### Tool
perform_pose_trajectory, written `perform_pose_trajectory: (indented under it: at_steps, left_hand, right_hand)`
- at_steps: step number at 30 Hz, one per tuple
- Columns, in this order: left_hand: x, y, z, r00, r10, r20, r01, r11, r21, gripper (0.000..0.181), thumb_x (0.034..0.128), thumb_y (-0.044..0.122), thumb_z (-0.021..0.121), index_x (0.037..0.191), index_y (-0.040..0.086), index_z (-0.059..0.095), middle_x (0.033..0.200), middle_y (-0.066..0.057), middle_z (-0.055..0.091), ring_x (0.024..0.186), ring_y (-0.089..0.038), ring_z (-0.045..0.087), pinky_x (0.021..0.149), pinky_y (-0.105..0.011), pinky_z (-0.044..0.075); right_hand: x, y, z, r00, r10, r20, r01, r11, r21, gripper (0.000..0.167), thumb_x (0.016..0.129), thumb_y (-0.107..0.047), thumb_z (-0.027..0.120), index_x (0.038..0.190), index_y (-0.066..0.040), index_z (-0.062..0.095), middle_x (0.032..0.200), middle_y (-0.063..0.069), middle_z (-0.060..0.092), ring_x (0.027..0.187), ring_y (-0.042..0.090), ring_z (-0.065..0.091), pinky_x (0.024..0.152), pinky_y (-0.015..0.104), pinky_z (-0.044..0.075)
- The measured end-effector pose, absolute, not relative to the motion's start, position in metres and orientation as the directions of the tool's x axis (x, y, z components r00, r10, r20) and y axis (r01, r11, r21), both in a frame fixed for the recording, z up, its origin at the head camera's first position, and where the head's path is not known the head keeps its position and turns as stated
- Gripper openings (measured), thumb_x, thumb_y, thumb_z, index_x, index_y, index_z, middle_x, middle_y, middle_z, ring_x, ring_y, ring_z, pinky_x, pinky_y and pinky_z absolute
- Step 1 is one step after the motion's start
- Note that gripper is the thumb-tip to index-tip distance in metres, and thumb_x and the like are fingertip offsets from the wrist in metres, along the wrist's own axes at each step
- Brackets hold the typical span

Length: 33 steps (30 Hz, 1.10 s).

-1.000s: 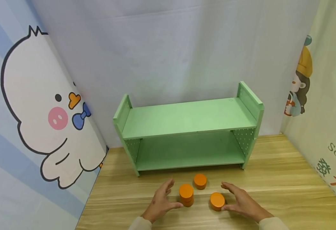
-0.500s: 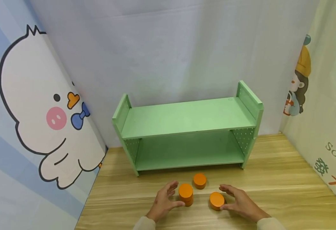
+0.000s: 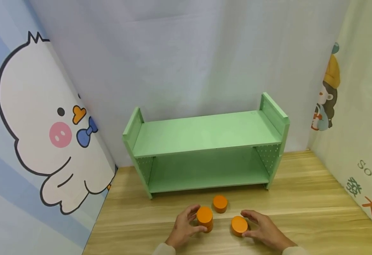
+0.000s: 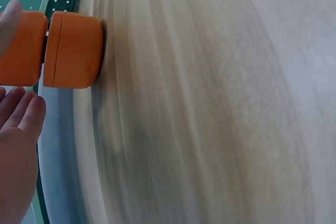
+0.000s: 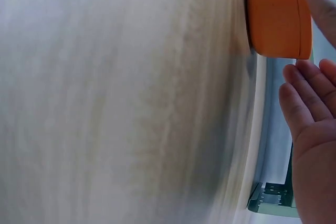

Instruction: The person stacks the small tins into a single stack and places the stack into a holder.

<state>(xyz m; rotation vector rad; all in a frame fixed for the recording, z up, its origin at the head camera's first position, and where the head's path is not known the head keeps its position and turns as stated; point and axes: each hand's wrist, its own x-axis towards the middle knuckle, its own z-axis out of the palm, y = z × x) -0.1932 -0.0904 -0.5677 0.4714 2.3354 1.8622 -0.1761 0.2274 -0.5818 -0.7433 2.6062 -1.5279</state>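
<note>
Two round orange boxes stand stacked, the upper box (image 3: 204, 214) on a lower box (image 4: 76, 51). Around the stack's left side curves my left hand (image 3: 183, 228), thumb in front and fingers behind. In the left wrist view the thumb overlaps the upper box, and the fingers lie close below its edge; contact is unclear. My right hand (image 3: 265, 230) is spread beside a single round orange box (image 3: 239, 225), its thumb near the front edge. Its fingers (image 5: 296, 103) are fairly straight in the right wrist view. Another orange box (image 3: 220, 203) sits between and behind, apart from both hands.
A green two-tier shelf (image 3: 205, 134) with perforated sides stands behind the boxes on the wood-grain table (image 3: 300, 198). A pale curtain (image 3: 186, 63) hangs at the back, with printed cloths at the left (image 3: 29, 124) and right (image 3: 354, 106).
Both hands have drawn in closer: the left moved right around the stack, the right moved slightly left towards its box. The boxes stay on the table; the head view has shifted a little.
</note>
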Motion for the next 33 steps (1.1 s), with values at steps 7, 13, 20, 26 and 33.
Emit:
perform_pose_trajectory:
  at_steps: [7, 13, 20, 26, 33]
  left_hand:
    - [-0.1938, -0.0876, -0.5723, -0.958, 0.279, 0.067, 0.129, 0.210, 0.969, 0.072, 0.0711, 0.005, 0.088, 0.133, -0.009, 0.054, 0.135, -0.025, 0.057, 0.126, -0.041, 0.054, 0.101, -0.032, 0.051]
    - [-0.1936, -0.0861, -0.5748, -0.958, 0.276, 0.072, 0.128, 0.193, 0.973, 0.067, 0.0725, 0.005, 0.087, 0.130, -0.008, 0.055, 0.132, -0.023, 0.059, 0.123, -0.040, 0.056, 0.101, -0.032, 0.052]
    - [-0.1929, -0.0849, -0.5763, -0.964, 0.260, 0.051, 0.100, 0.180, 0.979, 0.064, 0.0726, 0.003, 0.087, 0.128, -0.007, 0.056, 0.129, -0.020, 0.061, 0.121, -0.037, 0.058, 0.100, -0.030, 0.052]
    - [-0.1913, -0.0840, -0.5753, -0.969, 0.243, 0.038, 0.082, 0.175, 0.981, 0.061, 0.0726, 0.002, 0.087, 0.126, -0.006, 0.058, 0.127, -0.018, 0.063, 0.118, -0.035, 0.060, 0.100, -0.032, 0.053]
    - [-0.1920, -0.0829, -0.5756, -0.977, 0.214, -0.009, 0.026, 0.161, 0.987, 0.061, 0.0723, 0.005, 0.088, 0.125, -0.005, 0.059, 0.126, -0.017, 0.064, 0.117, -0.033, 0.061, 0.099, -0.034, 0.053]
  right_hand:
    - [-0.1747, 0.2258, -0.5832, -0.899, -0.407, 0.165, -0.343, 0.416, -0.842, 0.066, 0.081, -0.022, 0.084, 0.129, 0.013, 0.055, 0.126, 0.028, 0.061, 0.117, 0.017, 0.060, 0.100, 0.024, 0.051]
    - [-0.1734, 0.2241, -0.5830, -0.911, -0.393, 0.127, -0.309, 0.445, -0.841, 0.067, 0.081, -0.023, 0.084, 0.130, 0.012, 0.055, 0.127, 0.027, 0.061, 0.118, 0.024, 0.061, 0.099, 0.034, 0.053]
    - [-0.1744, 0.2234, -0.5833, -0.910, -0.395, 0.130, -0.306, 0.425, -0.852, 0.063, 0.081, -0.024, 0.084, 0.128, 0.010, 0.058, 0.125, 0.025, 0.063, 0.116, 0.019, 0.062, 0.097, 0.032, 0.054]
    - [-0.1747, 0.2236, -0.5841, -0.909, -0.400, 0.119, -0.288, 0.395, -0.873, 0.061, 0.082, -0.022, 0.083, 0.127, 0.010, 0.058, 0.124, 0.025, 0.062, 0.115, 0.028, 0.063, 0.095, 0.030, 0.055]
    - [-0.1746, 0.2231, -0.5858, -0.915, -0.386, 0.115, -0.280, 0.405, -0.871, 0.061, 0.082, -0.022, 0.083, 0.127, 0.010, 0.059, 0.124, 0.026, 0.062, 0.116, 0.019, 0.062, 0.097, 0.034, 0.055]
